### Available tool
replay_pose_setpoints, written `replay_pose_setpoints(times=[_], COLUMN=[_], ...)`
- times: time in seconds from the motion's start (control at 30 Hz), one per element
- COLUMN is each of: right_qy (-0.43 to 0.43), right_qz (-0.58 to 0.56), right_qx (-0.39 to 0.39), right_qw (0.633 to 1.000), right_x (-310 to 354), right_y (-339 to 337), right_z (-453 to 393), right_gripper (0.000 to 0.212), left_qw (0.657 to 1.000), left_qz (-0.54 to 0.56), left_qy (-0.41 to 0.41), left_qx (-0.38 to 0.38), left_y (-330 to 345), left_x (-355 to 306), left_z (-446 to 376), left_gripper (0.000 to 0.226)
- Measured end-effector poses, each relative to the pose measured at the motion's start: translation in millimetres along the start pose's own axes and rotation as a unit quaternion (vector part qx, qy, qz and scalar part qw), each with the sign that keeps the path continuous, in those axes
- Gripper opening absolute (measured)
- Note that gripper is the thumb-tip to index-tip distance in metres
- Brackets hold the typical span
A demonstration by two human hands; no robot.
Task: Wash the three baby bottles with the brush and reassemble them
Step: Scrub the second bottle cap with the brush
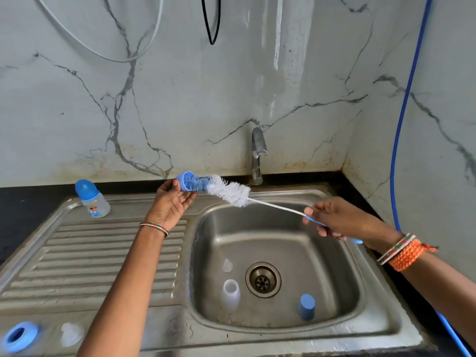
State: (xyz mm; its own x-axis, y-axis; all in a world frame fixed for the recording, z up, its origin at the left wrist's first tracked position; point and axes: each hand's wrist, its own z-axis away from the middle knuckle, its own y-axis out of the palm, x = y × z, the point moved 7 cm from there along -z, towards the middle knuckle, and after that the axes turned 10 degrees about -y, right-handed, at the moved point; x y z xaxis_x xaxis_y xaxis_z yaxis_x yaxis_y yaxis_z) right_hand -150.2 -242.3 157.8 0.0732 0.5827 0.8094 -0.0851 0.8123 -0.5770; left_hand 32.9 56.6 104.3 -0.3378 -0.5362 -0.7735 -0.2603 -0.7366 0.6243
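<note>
Brush: white and blue bristle head raised above the back left rim of the sink, wire stem running down to the right; blue bristle tip inserted in a blue cap. Left hand: palm up, thumb and fingertips pinching the blue cap, which lies on its side with the opening toward the bristles. Right hand: fingers curled round the blue handle of the brush, handle end showing below the wrist.

Assembled bottle: clear body, blue domed cap, upright on the drainboard at the back left. Basin contents: clear bottle body just left of the drain; second blue cap to the drain's right, open end down; small clear part behind the bottle body, type not determinable. Front left of the steel surface: blue ring and, beside it, a clear part, both blurred.

Tap: mounted behind the basin. Blue hose: hanging along the right wall.
</note>
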Motion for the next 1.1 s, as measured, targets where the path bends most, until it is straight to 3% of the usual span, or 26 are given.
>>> replay_pose_setpoints(times=[0.07,0.13,0.2,0.27,0.33,0.4,0.43,0.5,0.53,0.57,0.6,0.67,0.73,0.8,0.87,0.93,0.97,1.0,1.03,1.07,1.1], right_qy=[-0.057,-0.079,-0.096,-0.161,-0.273,-0.327,-0.298,-0.134,-0.046,0.025,0.059,0.032,-0.03,-0.099,-0.207,-0.258,-0.233,-0.16,-0.06,0.042,0.107], right_qz=[0.119,0.168,0.214,0.314,0.385,0.418,0.428,0.365,0.256,0.125,0.032,0.027,0.219,0.36,0.365,0.354,0.327,0.27,0.18,0.067,-0.027], right_qx=[-0.097,-0.174,-0.236,-0.316,-0.389,-0.407,-0.385,-0.215,-0.094,0.003,0.054,0.042,-0.078,-0.256,-0.353,-0.377,-0.346,-0.257,-0.111,0.032,0.116], right_qw=[0.986,0.967,0.943,0.88,0.791,0.743,0.762,0.896,0.961,0.992,0.996,0.998,0.972,0.892,0.836,0.816,0.848,0.914,0.976,0.996,0.987], right_x=[8,13,20,34,54,64,63,41,24,11,5,10,20,41,54,55,49,35,16,1,-8], right_y=[-14,-21,-24,-31,-29,-25,-26,-26,-18,-7,-1,-2,-18,-31,-32,-30,-32,-30,-17,3,17], right_z=[-2,1,8,16,30,38,33,8,0,-1,0,-2,0,12,22,25,18,5,-6,-5,-1], right_gripper=[0.021,0.018,0.018,0.018,0.012,0.003,0.005,0.018,0.027,0.036,0.04,0.04,0.028,0.008,0.007,0.007,0.002,0.006,0.018,0.028,0.034], left_qw=[1.0,0.999,0.999,0.998,0.996,0.992,0.991,0.99,0.99,0.991,0.992,0.993,0.994,0.993,0.995,0.996,0.997,0.998,0.998,0.999,0.999], left_qz=[0.003,0.01,0.008,-0.013,-0.038,-0.058,-0.057,-0.048,-0.04,-0.031,-0.022,-0.007,0.002,-0.012,-0.02,-0.011,0.0,0.007,0.012,0.012,0.015], left_qy=[0.0,0.003,-0.009,-0.017,-0.027,-0.024,-0.016,-0.003,0.001,0.004,0.004,0.002,0.001,-0.003,-0.012,-0.017,-0.012,-0.009,-0.005,0.0,0.006], left_qx=[-0.015,-0.032,-0.041,-0.053,-0.082,-0.111,-0.124,-0.136,-0.136,-0.131,-0.127,-0.12,-0.114,-0.119,-0.102,-0.082,-0.072,-0.063,-0.054,-0.05,-0.049], left_y=[-2,-5,-7,-7,-4,-2,-1,-3,-3,-3,-3,-5,-8,-10,-9,-10,-11,-12,-11,-10,-11], left_x=[-1,-3,-2,-1,1,2,2,1,1,1,1,1,1,-2,-3,-3,-4,-5,-7,-8,-8], left_z=[1,0,-2,-1,2,6,6,4,3,3,4,5,4,4,4,2,1,-1,-2,-1,-1], left_gripper=[0.054,0.069,0.067,0.063,0.067,0.042,0.025,0.017,0.018,0.02,0.021,0.02,0.018,0.016,0.054,0.091,0.095,0.094,0.089,0.085,0.085])
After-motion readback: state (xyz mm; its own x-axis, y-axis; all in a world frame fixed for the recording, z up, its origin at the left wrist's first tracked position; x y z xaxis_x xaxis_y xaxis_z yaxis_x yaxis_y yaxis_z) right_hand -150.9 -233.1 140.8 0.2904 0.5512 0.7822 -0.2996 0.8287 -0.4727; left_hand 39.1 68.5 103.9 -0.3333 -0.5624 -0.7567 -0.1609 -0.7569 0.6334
